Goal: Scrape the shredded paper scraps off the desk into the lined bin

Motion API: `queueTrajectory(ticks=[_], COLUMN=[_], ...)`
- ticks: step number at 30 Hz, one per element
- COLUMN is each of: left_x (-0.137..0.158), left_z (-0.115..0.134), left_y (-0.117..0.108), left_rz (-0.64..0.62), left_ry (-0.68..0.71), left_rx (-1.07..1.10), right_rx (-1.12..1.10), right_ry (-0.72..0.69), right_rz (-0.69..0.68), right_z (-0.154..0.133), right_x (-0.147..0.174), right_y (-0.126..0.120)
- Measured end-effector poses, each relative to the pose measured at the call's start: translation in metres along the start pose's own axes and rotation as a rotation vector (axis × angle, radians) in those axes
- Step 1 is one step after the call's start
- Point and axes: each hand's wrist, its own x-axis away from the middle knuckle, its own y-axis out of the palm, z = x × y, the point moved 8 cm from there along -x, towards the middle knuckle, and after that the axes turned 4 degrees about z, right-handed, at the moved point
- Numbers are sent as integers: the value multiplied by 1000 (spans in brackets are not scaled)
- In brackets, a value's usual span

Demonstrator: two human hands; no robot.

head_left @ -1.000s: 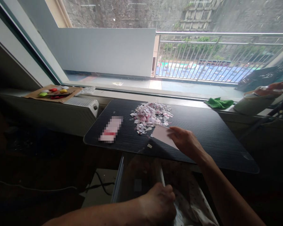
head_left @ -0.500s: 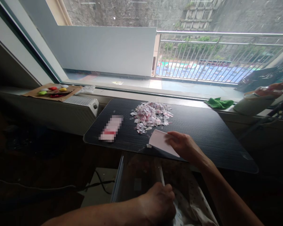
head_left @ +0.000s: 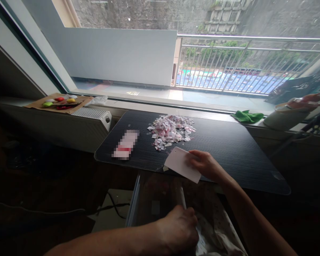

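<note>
My right hand (head_left: 202, 163) grips a pale pink card (head_left: 180, 161) with a small hole near its corner. It holds the card tilted at the table's front edge, where a small paper scrap (head_left: 165, 168) lies by its lower left corner. Behind the card sits a heap of small white and pink paper scraps (head_left: 170, 128). Below the table, my left hand (head_left: 180, 225) is closed around the pale rim of a see-through plastic bin (head_left: 146, 199). Part of that bin is dark and hidden by my arm.
The dark table (head_left: 224, 149) stands against the window sill. A blurred-out pink item (head_left: 126, 145) lies on its left. A green cloth (head_left: 247, 117) and a pale pot (head_left: 282, 117) are at the right; a radiator (head_left: 96, 119) and brown paper with coloured items (head_left: 37, 103) are left.
My right hand has drawn the card slightly towards me and to the left, and its face shows more. My left hand has hardly moved.
</note>
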Motion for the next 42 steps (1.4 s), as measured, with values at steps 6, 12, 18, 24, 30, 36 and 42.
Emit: queueTrajectory(ticks=[6, 12, 18, 24, 30, 36, 42], left_x=[0, -2, -4, -2, -6, -5, -3], left_z=[-1, 0, -1, -4, -3, -5, -5], left_y=[0, -3, 3, 7, 12, 9, 6], left_rz=[2, -16, -45, -12, -92, -136, -11], left_ry=[-12, -11, -24, -34, -32, -42, -34], left_rx=[7, 4, -4, 27, 21, 43, 39], right_rx=[-82, 99, 88, 124, 51, 156, 277], right_ry=[-45, 8, -61, -75, -210, -298, -330], right_rz=[-137, 251, 171, 291, 193, 164, 147], right_z=[-7, 5, 1, 7, -7, -22, -26], right_x=[12, -10, -24, -28, -53, -51, -32], right_y=[13, -32, -16, -41, -22, -13, -31])
